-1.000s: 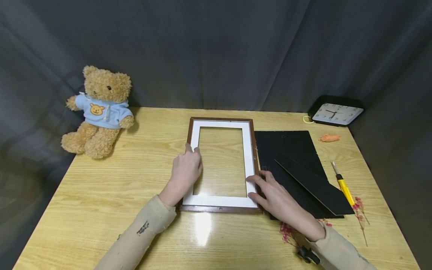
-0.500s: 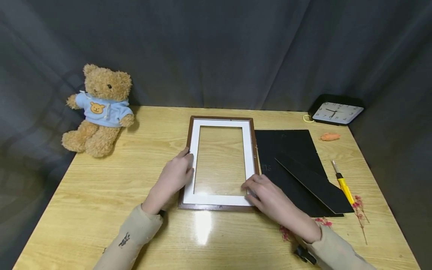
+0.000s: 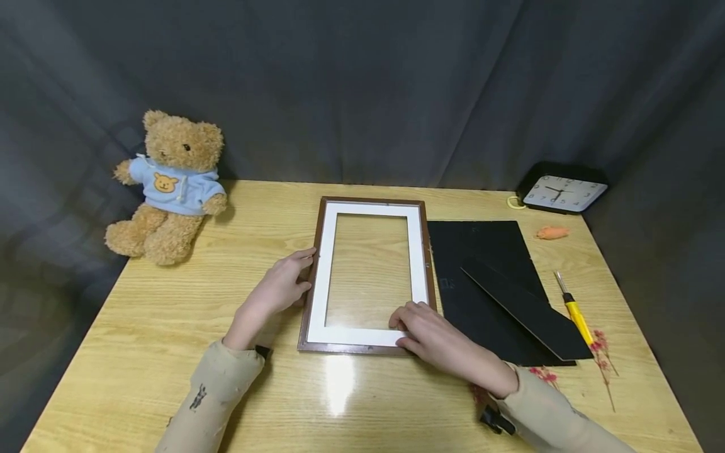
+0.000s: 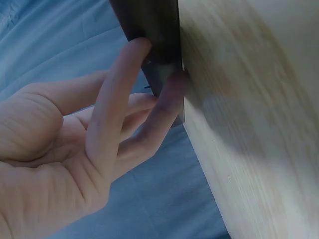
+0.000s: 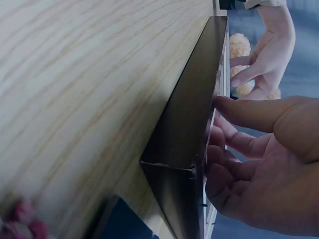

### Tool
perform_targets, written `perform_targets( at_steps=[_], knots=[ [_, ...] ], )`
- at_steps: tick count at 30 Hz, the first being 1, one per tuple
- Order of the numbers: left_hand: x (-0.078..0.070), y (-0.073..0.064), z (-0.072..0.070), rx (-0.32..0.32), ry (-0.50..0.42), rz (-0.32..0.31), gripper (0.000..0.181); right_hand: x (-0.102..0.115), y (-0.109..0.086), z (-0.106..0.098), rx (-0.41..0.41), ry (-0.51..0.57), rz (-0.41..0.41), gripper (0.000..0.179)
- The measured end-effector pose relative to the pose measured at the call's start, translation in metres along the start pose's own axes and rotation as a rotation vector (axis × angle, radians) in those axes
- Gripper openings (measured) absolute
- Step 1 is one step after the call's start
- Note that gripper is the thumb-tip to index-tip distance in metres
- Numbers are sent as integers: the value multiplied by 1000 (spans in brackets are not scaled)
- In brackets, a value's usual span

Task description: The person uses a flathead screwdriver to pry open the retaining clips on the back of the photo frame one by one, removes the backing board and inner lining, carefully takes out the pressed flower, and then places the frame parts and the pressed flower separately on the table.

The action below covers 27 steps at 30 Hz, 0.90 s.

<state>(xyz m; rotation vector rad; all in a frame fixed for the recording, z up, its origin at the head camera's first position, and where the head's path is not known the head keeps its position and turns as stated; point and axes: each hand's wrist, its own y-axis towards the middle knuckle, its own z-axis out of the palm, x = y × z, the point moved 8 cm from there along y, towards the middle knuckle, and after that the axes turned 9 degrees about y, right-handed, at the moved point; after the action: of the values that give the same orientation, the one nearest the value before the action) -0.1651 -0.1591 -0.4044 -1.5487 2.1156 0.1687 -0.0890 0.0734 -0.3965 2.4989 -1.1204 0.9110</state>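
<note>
A brown picture frame point(image 3: 351, 348) with a white mat point(image 3: 362, 335) lies flat on the table, the tabletop visible through its middle. My left hand point(image 3: 272, 286) touches the frame's outer left side with spread fingertips; the left wrist view shows them against the dark frame edge point(image 4: 154, 30). Over the lower right corner, my right hand point(image 3: 438, 340) bends its fingers onto the mat. In the right wrist view its thumb point(image 5: 254, 113) rests at the top edge of the front rail point(image 5: 192, 104), with the fingers bent on the inner side.
Right of the frame lie a black backing board point(image 3: 481, 245) with an angled stand leg point(image 3: 527, 308), a yellow-handled screwdriver point(image 3: 578, 321) and pink dried flowers point(image 3: 600, 343). A clock point(image 3: 566, 192) and a small orange object point(image 3: 552, 233) are behind. A teddy bear point(image 3: 181, 189) sits back left.
My left hand has slid off the mat to the frame's outer left side. My right hand has moved leftward along the lower right corner, its fingers bending more.
</note>
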Motion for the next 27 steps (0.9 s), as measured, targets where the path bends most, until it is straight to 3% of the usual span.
perform_targets(
  at_steps=[12, 27],
  knots=[
    [0, -2, -1, 6, -16, -19, 56, -9, 1, 2, 9, 77, 28, 15],
    [0, -2, -3, -31, -13, 15, 62, -6, 0, -8, 7, 190, 57, 10]
  ],
)
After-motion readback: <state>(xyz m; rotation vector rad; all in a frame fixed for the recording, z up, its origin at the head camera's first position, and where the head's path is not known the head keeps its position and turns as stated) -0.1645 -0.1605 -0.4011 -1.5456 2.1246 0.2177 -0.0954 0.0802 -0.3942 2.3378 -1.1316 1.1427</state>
